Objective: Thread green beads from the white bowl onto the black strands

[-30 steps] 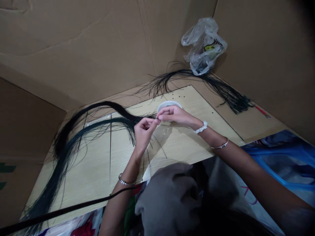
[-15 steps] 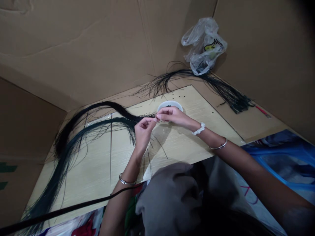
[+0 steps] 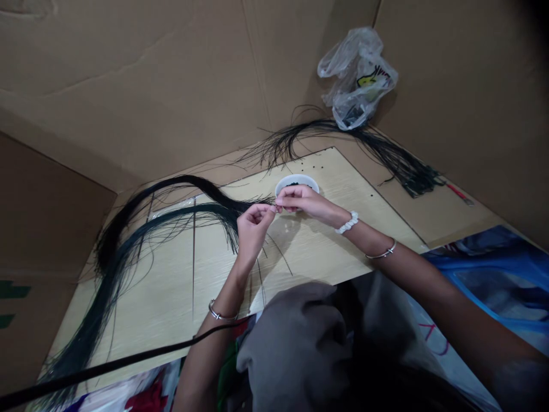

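My left hand (image 3: 254,226) is closed in a pinch above the pale board (image 3: 163,309). Its fingertips meet those of my right hand (image 3: 298,200), pinched in the same way. Whatever lies between the fingertips is too small to make out. Beside and behind my left hand runs a bundle of black strands (image 3: 171,182), its thin ends reaching toward the fingers. A dark green bundle of strands (image 3: 128,240) curves along in front of it. Behind my right hand stands a white bowl (image 3: 281,182) of small dark bits, partly hidden by that hand.
Another bundle of dark strands (image 3: 386,151) lies at the back right, near a red-handled tool (image 3: 458,193). A clear plastic bag (image 3: 358,80) rests in the corner. Cardboard walls (image 3: 171,86) enclose the board. A black cord (image 3: 128,356) crosses the lower left. Several dark specks dot the board.
Both hands have shifted very slightly to the right, still pinched together at the fingertips. The view has moved a little; the bundles and the bowl stay where they were.
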`<action>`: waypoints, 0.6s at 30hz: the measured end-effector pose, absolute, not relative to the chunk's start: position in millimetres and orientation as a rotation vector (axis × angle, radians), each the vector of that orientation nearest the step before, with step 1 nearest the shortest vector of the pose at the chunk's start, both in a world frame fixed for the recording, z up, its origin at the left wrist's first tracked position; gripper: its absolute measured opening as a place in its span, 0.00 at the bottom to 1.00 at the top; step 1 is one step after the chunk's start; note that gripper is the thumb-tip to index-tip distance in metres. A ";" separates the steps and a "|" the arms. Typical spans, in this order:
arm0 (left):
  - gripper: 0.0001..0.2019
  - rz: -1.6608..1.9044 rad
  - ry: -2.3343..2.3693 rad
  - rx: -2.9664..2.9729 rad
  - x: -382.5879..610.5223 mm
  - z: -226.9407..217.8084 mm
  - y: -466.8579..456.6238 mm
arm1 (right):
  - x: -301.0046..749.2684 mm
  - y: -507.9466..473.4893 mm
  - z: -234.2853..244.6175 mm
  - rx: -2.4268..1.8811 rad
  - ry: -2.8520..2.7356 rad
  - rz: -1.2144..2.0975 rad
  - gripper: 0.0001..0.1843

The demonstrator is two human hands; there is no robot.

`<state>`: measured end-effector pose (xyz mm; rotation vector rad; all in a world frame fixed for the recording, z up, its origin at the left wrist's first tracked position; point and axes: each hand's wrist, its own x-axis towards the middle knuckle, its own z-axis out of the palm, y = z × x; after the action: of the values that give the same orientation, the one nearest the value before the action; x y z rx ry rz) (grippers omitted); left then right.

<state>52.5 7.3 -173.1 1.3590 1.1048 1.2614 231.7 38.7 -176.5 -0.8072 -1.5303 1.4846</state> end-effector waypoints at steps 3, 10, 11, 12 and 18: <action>0.11 1.258 1.096 1.366 52.7 -173.3 7.1 | 231.9 39.3 -177.2 -0.812 -1.515 1.502 0.15; 0.11 1.271 1.095 1.360 52.6 -173.3 6.7 | 232.7 39.6 -176.5 -0.794 -1.483 1.504 0.13; 0.11 1.273 1.095 1.357 52.6 -173.4 6.7 | 232.8 39.6 -176.4 -0.787 -1.481 1.502 0.13; 0.11 1.273 1.096 1.354 52.6 -173.4 6.6 | 232.9 39.7 -176.5 -0.783 -1.480 1.502 0.13; 0.11 1.277 1.110 1.345 52.6 -171.6 6.3 | 232.6 40.5 -178.1 -0.793 -1.478 1.496 0.14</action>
<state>52.6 6.3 -171.6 1.3453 1.1101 1.2773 232.6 40.5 -178.1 -0.7930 -1.4781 1.4957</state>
